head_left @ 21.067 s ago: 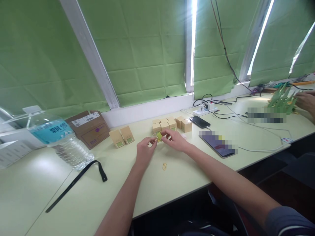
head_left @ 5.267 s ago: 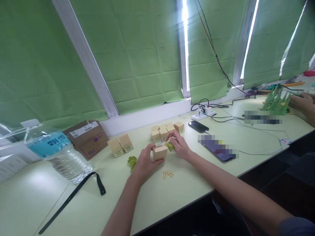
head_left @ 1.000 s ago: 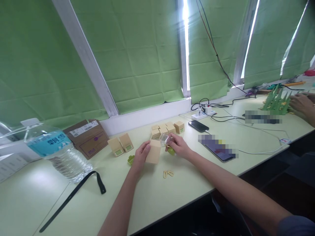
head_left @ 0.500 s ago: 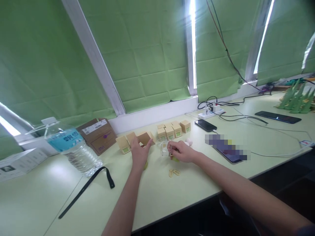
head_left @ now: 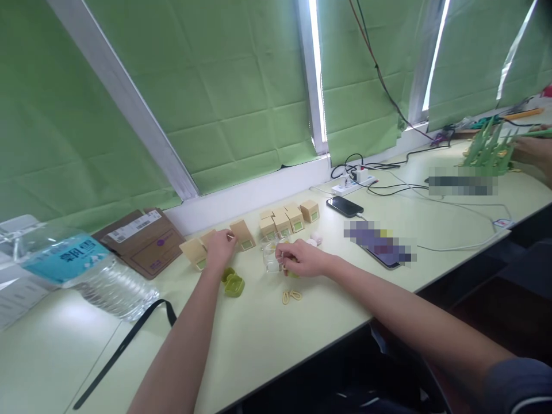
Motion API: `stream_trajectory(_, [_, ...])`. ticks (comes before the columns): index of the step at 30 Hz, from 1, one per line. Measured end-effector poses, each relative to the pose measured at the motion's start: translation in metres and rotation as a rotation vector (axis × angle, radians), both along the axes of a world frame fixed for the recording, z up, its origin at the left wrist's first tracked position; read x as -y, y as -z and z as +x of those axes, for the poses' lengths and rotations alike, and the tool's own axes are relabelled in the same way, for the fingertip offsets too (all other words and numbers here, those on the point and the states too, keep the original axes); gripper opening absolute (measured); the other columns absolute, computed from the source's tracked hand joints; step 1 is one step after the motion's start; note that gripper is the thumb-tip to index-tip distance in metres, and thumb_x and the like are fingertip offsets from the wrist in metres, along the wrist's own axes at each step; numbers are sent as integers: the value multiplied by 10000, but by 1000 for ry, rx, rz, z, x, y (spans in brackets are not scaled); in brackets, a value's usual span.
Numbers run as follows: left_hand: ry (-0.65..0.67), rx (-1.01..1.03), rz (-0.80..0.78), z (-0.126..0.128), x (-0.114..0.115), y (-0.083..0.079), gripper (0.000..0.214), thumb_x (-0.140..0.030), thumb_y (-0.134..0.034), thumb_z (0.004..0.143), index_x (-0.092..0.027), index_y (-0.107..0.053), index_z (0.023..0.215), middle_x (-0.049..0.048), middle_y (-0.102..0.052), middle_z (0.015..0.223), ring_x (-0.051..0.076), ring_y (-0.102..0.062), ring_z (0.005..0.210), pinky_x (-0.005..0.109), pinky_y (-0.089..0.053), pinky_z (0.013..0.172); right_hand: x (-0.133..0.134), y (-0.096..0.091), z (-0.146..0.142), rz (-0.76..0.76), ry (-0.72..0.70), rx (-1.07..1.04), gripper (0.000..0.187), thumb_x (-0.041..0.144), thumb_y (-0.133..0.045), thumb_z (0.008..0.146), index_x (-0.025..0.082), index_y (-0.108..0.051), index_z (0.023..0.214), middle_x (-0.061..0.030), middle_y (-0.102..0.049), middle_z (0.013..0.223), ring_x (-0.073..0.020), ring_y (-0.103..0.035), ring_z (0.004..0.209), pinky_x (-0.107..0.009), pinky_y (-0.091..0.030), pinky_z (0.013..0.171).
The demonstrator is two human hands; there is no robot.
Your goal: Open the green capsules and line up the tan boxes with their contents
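Observation:
My left hand (head_left: 221,248) has its fingers drawn together at the left edge of a small upright tan cardboard box (head_left: 242,234); what they pinch is not clear. Other tan box pieces (head_left: 194,253) stand just left of it. Below that wrist lies an olive-green case (head_left: 233,285), its lid raised. My right hand (head_left: 301,257) is closed low over the table, beside clear plastic pieces (head_left: 271,261). Something yellow-green shows under its fingers, and what they hold is mostly hidden. Two pale yellow loops (head_left: 291,296) lie in front of it.
Several small tan boxes (head_left: 282,221) stand behind my hands. A water bottle (head_left: 86,270), a brown carton (head_left: 142,241) and a black strap (head_left: 125,345) occupy the left. Phones (head_left: 345,206), cables and a power strip (head_left: 354,184) lie rightward. Another person's hand (head_left: 535,150) touches green spiky pieces (head_left: 487,149).
My left hand has come off the open-flapped box, which now stands upright, and its fingers have closed. The olive-green case is now uncovered. The view has swung right; another person's hand appears.

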State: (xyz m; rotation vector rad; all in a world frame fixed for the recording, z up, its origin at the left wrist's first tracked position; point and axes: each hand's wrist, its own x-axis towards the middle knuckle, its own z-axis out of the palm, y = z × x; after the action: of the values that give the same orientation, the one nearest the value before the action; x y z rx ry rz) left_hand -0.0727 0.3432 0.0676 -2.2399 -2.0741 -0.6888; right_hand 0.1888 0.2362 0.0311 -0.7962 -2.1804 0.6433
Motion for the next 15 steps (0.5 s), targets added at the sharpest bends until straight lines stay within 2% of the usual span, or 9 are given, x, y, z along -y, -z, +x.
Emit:
stream_trajectory(4, [-5,-31,-41,-3,-3,-9,184,-299,-572,859,-185,-704,801,68,-673,637,251,-655,694,340,-443,714,1,-1,0,6,-3,5,160,77,-476,827,211,-550,874,48,-675,619,-139,-647,609,-229,-430,638])
stream_trajectory(6, [-28,-109,-42,-2,-2,-17,164,-322,-616,840,-188,-690,783,78,-672,659,267,-657,726,341,-447,710,1,-2,0,10,-10,7,163,75,-475,825,211,-550,875,52,-662,605,-142,-647,612,-230,-427,640])
stream_trajectory(8, [-71,-202,3,2,-1,-28,174,-360,-652,829,-188,-674,821,111,-694,797,298,-657,830,353,-456,729,1,-2,-1,12,-12,9,162,72,-477,821,209,-550,870,55,-647,589,-144,-646,611,-231,-423,640])
stream_trajectory(10, [-86,-250,100,7,0,-39,240,-413,-643,853,-194,-659,950,133,-689,962,316,-644,934,375,-468,776,1,-2,-1,9,-9,15,158,73,-479,820,207,-550,864,54,-644,587,-146,-646,615,-233,-421,641])
stream_trajectory(13, [39,-361,202,17,-2,-50,382,-437,-624,884,-229,-587,1202,134,-636,1199,312,-597,1097,396,-462,886,2,-3,-1,9,-14,22,157,73,-478,822,206,-547,867,52,-651,596,-148,-649,628,-234,-421,648])
stream_trajectory(15, [134,-483,116,21,-7,-52,467,-401,-639,879,-258,-529,1310,118,-617,1282,313,-563,1175,401,-449,928,3,-3,-1,12,-21,28,159,73,-474,827,208,-544,874,54,-652,596,-147,-649,630,-233,-421,654])
